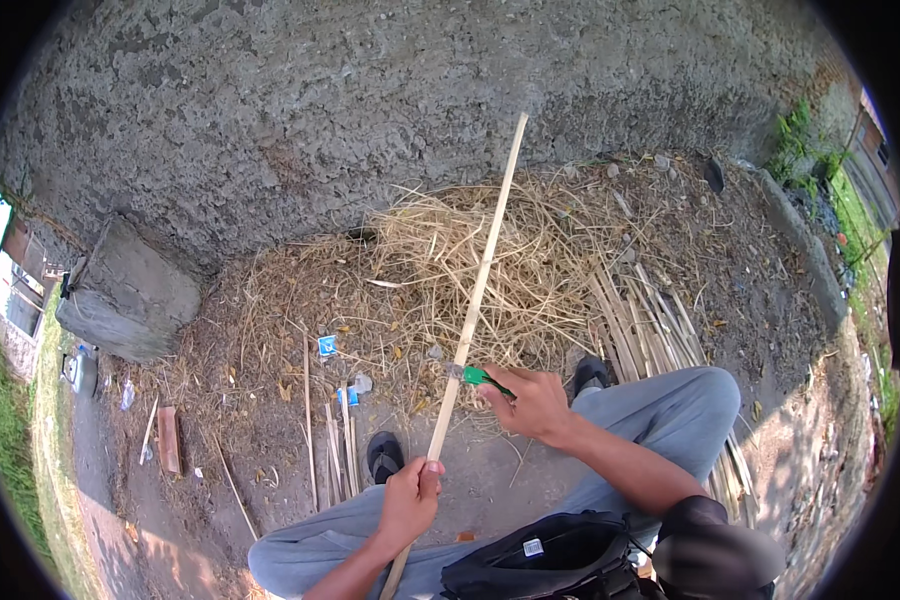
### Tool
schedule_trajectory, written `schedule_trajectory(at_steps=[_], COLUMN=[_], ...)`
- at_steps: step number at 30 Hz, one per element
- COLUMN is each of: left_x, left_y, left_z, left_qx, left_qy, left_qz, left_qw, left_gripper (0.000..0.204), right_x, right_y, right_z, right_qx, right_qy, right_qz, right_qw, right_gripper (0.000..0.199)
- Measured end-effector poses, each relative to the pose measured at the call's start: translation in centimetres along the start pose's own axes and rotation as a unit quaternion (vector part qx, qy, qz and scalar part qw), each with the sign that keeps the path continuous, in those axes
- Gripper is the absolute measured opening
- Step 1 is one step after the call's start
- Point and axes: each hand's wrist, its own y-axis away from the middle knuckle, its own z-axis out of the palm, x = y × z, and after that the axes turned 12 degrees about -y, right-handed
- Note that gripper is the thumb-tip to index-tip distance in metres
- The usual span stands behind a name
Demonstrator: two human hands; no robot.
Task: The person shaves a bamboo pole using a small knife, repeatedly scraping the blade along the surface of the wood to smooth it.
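Observation:
A long, pale bamboo strip slants up and away from my lap toward the wall. My left hand is wrapped round its lower part, close to my left knee. Higher up, my right hand grips a green-handled knife with some black on it. The knife's metal end lies against the strip; the blade itself is too small to make out clearly. Behind the strip, a heap of thin bamboo shavings lies on the ground.
A rough grey wall runs across the far side. Bamboo strips lie right of the shavings, with a few more strips near my left foot. A concrete block stands at left, a reddish brick nearer. A black bag rests on my lap.

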Motion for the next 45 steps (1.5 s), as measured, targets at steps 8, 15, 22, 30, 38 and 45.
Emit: schedule_trajectory(at_steps=[8,15,22,30,38,45], left_x=[0.6,1.2,2.5,0.5,0.5,3.0], left_y=[1.0,1.1,0.1,0.0,-1.6,-2.6], left_z=[1.0,0.3,0.3,1.4,1.5,2.7], left_qx=[-0.006,-0.028,-0.005,-0.037,-0.047,-0.053], left_qy=[-0.022,-0.06,-0.092,-0.015,-0.01,0.004], left_qz=[-0.009,-0.012,-0.014,-0.06,-0.036,-0.033], left_qw=[1.0,0.998,0.996,0.997,0.998,0.998], left_gripper=[0.024,0.024,0.027,0.027,0.028,0.03], right_x=[0.3,2.1,3.0,2.7,2.0,3.5], right_y=[-0.2,-0.8,-1.3,-0.7,-2.1,-4.7], right_z=[-1.2,-1.1,0.0,1.9,-0.2,-1.9], right_qx=[-0.029,0.015,0.024,-0.039,-0.089,-0.053], right_qy=[0.079,0.083,0.055,0.116,0.17,0.285], right_qz=[-0.04,0.036,0.038,0.053,0.09,0.069], right_qw=[0.996,0.996,0.997,0.991,0.977,0.955], right_gripper=[0.033,0.033,0.029,0.038,0.016,0.011])
